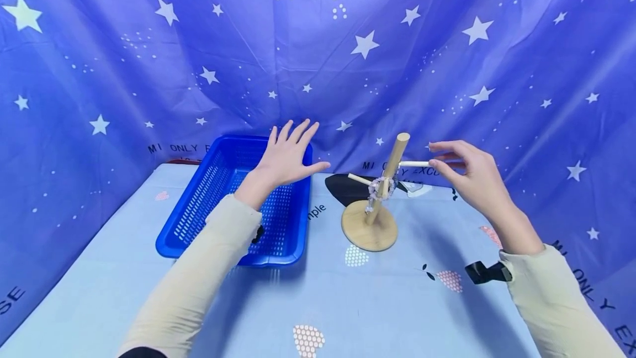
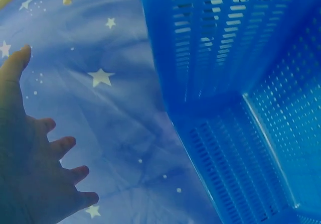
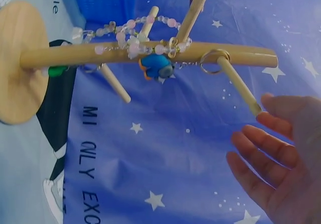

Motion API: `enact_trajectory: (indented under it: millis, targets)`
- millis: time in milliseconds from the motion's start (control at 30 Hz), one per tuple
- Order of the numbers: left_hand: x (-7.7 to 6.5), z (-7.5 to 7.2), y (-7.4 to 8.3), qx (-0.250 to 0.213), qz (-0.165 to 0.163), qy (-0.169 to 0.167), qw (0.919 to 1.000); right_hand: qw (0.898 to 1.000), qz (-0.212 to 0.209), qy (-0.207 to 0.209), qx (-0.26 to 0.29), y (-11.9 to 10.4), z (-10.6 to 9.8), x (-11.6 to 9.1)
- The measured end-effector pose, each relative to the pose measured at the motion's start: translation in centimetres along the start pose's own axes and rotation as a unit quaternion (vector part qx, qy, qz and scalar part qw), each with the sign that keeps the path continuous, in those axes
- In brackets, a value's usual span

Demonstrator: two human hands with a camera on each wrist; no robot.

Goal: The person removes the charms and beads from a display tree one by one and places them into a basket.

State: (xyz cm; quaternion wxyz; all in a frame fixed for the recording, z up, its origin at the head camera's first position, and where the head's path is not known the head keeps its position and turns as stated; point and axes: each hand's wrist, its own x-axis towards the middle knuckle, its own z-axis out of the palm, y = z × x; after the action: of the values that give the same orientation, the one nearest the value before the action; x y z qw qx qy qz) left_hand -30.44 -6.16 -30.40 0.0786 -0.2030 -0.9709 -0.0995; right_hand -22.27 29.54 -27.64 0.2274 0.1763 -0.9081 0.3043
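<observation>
My left hand (image 1: pixel 285 160) is held above the blue basket (image 1: pixel 232 256), palm down with its fingers spread and nothing in them. A wooden peg stand (image 1: pixel 395 154) with a round base (image 1: pixel 359 232) stands to the right of the basket. My right hand (image 1: pixel 474 175) is at the tip of its upper right peg (image 1: pixel 414 164); thumb and forefinger stand apart there. On this peg, near the post, hangs a metal key ring (image 3: pixel 209 69) with a blue and grey figure charm (image 3: pixel 156 67). Pink and clear beaded bracelets (image 3: pixel 165 22) hang on the stand's pegs. Lower down shows a green charm (image 3: pixel 57 71).
The table carries a light blue printed cloth (image 1: pixel 377 308). A blue star-patterned curtain (image 1: pixel 278 59) rises right behind the basket and the stand. A black strap piece (image 1: pixel 487 273) sticks out from my right sleeve.
</observation>
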Motion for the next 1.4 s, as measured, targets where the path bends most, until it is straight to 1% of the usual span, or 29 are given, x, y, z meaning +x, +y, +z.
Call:
enact_trajectory:
  millis: [67, 167, 200, 267, 333, 400, 533, 767, 967, 1133, 1400]
  targets:
    - [0.0, 0.0, 0.4, 0.003, 0.004, 0.000, 1.0000, 1.000, 0.007, 0.011, 0.004, -0.1, 0.1, 0.1]
    - [0.0, 0.0, 1.1, 0.001, 0.012, -0.003, 0.9999, 0.999, 0.041, 0.015, 0.022, -0.2, 0.2, 0.1]
    - [-0.1, 0.0, 1.4, -0.001, 0.014, -0.005, 0.9999, 0.998, 0.056, 0.012, 0.037, -0.2, 0.2, 0.1]
    - [-0.2, -0.1, 1.8, -0.004, 0.019, -0.006, 0.9998, 0.993, 0.090, 0.003, 0.070, -0.1, 0.2, 0.1]
    - [-0.3, -0.2, 2.3, -0.004, 0.024, -0.008, 0.9997, 0.988, 0.115, -0.009, 0.106, -0.2, 0.2, 0.2]
    - [-0.3, -0.3, 2.6, -0.004, 0.028, -0.009, 0.9996, 0.982, 0.138, -0.012, 0.131, -0.3, 0.2, 0.3]
    - [-0.4, -0.4, 3.3, -0.005, 0.040, -0.001, 0.9992, 0.974, 0.165, -0.017, 0.152, -0.6, 0.2, 0.7]
    - [-0.3, -0.3, 4.4, -0.020, 0.066, 0.014, 0.9975, 0.972, 0.183, -0.035, 0.142, -0.6, -0.1, 1.1]
    - [-0.5, 0.0, 5.4, -0.056, 0.080, 0.023, 0.9950, 0.970, 0.183, -0.042, 0.153, -0.7, -0.2, 1.3]
    - [-0.6, 0.5, 6.2, -0.095, 0.080, 0.024, 0.9919, 0.970, 0.184, -0.045, 0.153, -0.7, -0.2, 1.3]
    - [-0.9, 0.9, 7.4, -0.142, 0.072, 0.012, 0.9871, 0.969, 0.185, -0.041, 0.158, -0.7, -0.2, 1.0]
